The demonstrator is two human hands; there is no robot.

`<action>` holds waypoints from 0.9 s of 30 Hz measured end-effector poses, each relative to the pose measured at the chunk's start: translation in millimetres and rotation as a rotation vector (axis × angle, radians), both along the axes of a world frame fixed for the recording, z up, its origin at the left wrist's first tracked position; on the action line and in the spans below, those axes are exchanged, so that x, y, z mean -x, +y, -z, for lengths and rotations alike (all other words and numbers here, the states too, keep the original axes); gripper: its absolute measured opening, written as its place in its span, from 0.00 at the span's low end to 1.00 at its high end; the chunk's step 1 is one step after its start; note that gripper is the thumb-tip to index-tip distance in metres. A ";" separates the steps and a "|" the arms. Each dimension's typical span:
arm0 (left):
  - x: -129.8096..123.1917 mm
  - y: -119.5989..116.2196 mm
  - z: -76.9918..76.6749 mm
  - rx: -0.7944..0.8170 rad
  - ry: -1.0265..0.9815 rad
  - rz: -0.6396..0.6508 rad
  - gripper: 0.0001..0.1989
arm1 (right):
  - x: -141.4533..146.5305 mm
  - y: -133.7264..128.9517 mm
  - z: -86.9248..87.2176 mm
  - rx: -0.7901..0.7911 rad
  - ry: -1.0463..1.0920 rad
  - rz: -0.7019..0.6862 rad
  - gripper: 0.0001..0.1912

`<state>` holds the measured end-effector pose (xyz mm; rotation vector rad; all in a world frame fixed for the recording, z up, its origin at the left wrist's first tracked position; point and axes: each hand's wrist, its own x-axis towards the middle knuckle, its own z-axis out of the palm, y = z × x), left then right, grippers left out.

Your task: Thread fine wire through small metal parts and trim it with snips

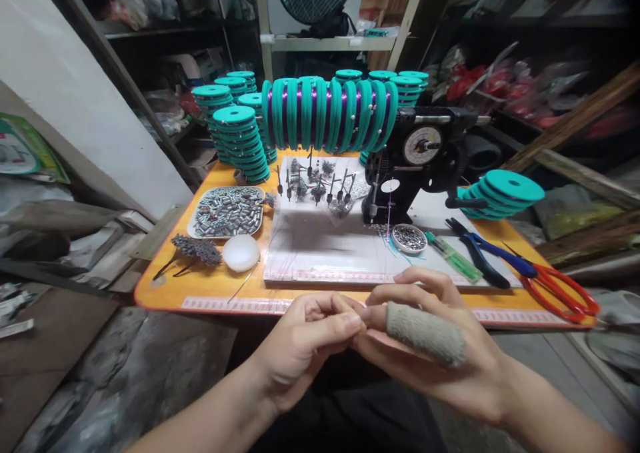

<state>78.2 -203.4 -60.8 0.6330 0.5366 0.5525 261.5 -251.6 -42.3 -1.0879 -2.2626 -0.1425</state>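
At the table's front edge, my left hand (pixel 305 336) is closed, its thumb and index finger pinched together. My right hand (pixel 445 381) meets it there, thumb and index fingertips touching the left fingertips, the other fingers loosely bent. Whatever lies between the fingertips is too small to make out. A fuzzy grey finger sleeve (pixel 425 334) covers one finger of my right hand. Beyond them is a black hand-cranked winding machine (pixel 395 200), with a row of teal foam spools (pixel 330 113) wound with purple line. A small dish of metal bits (pixel 410 240) stands at its foot.
On the left are a tray of grey weights (pixel 227 216), a white round cup (pixel 241 253) and a dark bristly bundle (pixel 196 250). Right lie a green packet (pixel 455 256), pliers (pixel 485 260) and red-handled scissors (pixel 560 293). Stacked teal spools (pixel 510 192) stand behind.
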 end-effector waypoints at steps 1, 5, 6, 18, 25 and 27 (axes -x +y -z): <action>0.0 0.2 -0.1 0.005 -0.011 0.000 0.11 | -1.8 -0.6 -0.4 0.006 -0.012 -0.011 0.11; -0.2 0.4 0.2 0.036 -0.028 0.006 0.11 | -6.6 3.2 -1.8 -0.049 -0.111 -0.060 0.12; -0.3 0.3 0.5 0.048 -0.032 0.006 0.11 | -7.0 5.0 -2.0 -0.082 -0.151 -0.075 0.12; 4.6 0.8 -5.3 -1.142 0.332 -0.265 0.06 | 13.3 3.2 -12.1 0.387 0.482 0.101 0.10; 3.2 -1.8 4.7 -1.922 0.514 -0.482 0.06 | 10.8 18.8 -19.0 0.072 0.315 0.094 0.10; 3.3 0.8 5.4 -2.071 0.493 -0.442 0.06 | 11.1 24.7 -18.5 0.092 0.331 0.098 0.08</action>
